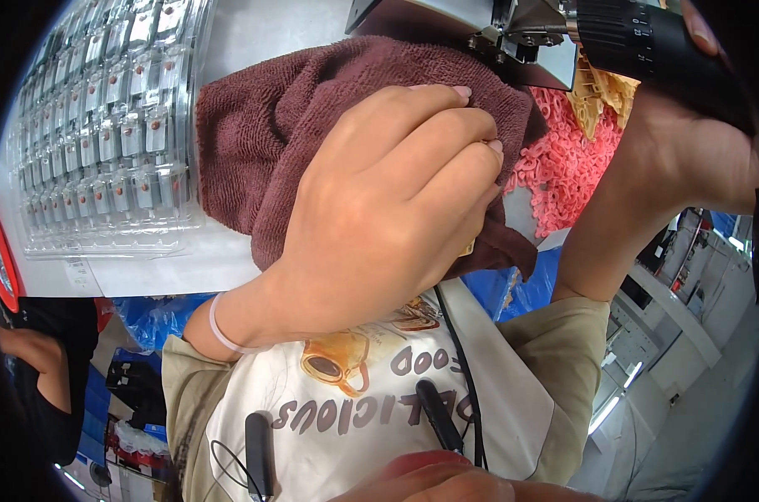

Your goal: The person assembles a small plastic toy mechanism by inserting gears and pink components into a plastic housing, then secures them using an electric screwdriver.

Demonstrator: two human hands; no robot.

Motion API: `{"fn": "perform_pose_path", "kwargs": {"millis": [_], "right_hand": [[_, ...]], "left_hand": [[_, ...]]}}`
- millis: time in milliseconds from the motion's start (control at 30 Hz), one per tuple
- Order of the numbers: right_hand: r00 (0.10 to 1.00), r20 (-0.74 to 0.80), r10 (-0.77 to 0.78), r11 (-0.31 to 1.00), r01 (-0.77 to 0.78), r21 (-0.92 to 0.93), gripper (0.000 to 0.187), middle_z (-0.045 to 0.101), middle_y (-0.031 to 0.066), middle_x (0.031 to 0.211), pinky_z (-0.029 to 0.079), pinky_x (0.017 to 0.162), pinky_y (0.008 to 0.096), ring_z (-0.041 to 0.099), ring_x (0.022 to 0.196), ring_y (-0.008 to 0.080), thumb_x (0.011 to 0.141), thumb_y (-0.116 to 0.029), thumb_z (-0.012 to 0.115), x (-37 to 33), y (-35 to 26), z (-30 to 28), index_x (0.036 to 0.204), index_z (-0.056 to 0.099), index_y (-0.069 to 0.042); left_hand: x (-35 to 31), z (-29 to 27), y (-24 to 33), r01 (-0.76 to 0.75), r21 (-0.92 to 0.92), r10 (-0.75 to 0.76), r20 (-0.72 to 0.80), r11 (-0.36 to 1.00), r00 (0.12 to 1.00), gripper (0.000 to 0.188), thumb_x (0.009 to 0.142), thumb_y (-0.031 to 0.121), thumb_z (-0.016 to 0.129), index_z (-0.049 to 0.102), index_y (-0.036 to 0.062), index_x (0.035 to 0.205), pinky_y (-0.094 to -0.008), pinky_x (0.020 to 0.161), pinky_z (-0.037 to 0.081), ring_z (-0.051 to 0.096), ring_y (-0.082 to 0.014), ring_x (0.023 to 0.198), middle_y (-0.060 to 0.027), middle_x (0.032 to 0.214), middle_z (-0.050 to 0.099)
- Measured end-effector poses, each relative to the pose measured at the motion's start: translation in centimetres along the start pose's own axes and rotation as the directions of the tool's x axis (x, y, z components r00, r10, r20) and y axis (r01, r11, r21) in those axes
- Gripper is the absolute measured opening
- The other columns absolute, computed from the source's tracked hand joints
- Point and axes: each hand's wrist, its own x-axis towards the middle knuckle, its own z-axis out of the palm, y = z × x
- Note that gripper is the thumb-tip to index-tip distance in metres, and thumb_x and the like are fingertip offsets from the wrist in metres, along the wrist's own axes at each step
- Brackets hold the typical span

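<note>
White tabletop (170, 276), glowing tube light (603, 415) beyond

A hand could pass over the open white tabletop (283, 33) far of the brown towel (258, 125), between the clear tray (103, 244) and the metal fixture (521, 46). The left hand (388, 197) blocks the towel's middle; rightward, the black barrel (638, 38) and right forearm (605, 222) (pink pieces (555, 167) lie between) obstruct.

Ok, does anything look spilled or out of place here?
Possibly: small pink pieces lie in a loose heap beside the maroon towel, unlike the neatly rowed grey parts in the clear plastic tray. That could be deliberate.
</note>
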Motion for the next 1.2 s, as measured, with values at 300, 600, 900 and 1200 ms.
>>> {"fn": "perform_pose_path", "kwargs": {"millis": [300, 600, 900, 1200], "right_hand": [[0.998, 0.049, -0.034, 0.999, 0.034, 0.000, 0.015, 0.045, 0.0064, 0.078, 0.038, 0.065, 0.0313, 0.044, 0.068, 0.0142, 0.084, -0.017, 0.054, 2.6, 0.5, -3.1, 0.084, 0.052, -0.002], [0.996, 0.070, -0.062, 0.998, 0.061, 0.003, 0.015, 0.045, 0.0061, 0.077, 0.038, 0.064, 0.0314, 0.043, 0.067, 0.0140, 0.084, -0.017, 0.054, 1.7, 0.7, -1.6, 0.083, 0.052, -0.002], [0.993, 0.076, -0.095, 0.996, 0.094, 0.012, 0.014, 0.045, 0.0058, 0.077, 0.038, 0.063, 0.0314, 0.043, 0.066, 0.0138, 0.084, -0.017, 0.053, -0.3, 1.3, 1.8, 0.082, 0.052, -0.002], [0.987, 0.077, -0.142, 0.990, 0.140, 0.025, 0.014, 0.045, 0.0055, 0.076, 0.038, 0.062, 0.0315, 0.043, 0.064, 0.0137, 0.083, -0.016, 0.053, 0.4, 1.4, -0.9, 0.081, 0.052, -0.002]], "left_hand": [[-0.3, 0.1, 0.1, 0.010, 0.019, -0.009, -0.046, 1.000, 0.999, 0.022, 0.069, 0.003, 0.076, 0.067, 0.0052, 0.089, -0.0372, 0.085, 0.051, 0.065, -0.0311, 0.101, -0.0072, 0.100, 0.068], [-0.6, 0.3, -0.3, 0.014, -0.019, -0.015, -0.070, 1.000, 0.997, 0.024, 0.068, 0.002, 0.075, 0.067, 0.0060, 0.091, -0.0383, 0.083, 0.051, 0.066, -0.0317, 0.099, -0.0077, 0.100, 0.067], [-0.8, 0.5, -0.2, 0.014, -0.011, -0.015, -0.072, 1.000, 0.997, 0.025, 0.070, 0.003, 0.075, 0.068, 0.0074, 0.094, -0.0379, 0.082, 0.050, 0.065, -0.0309, 0.100, -0.0087, 0.104, 0.066], [-0.8, -0.1, -0.1, 0.015, 0.006, -0.015, -0.027, 1.000, 1.000, 0.024, 0.072, 0.003, 0.074, 0.067, 0.0062, 0.094, -0.0372, 0.082, 0.048, 0.063, -0.0296, 0.101, -0.0089, 0.105, 0.064]]}}
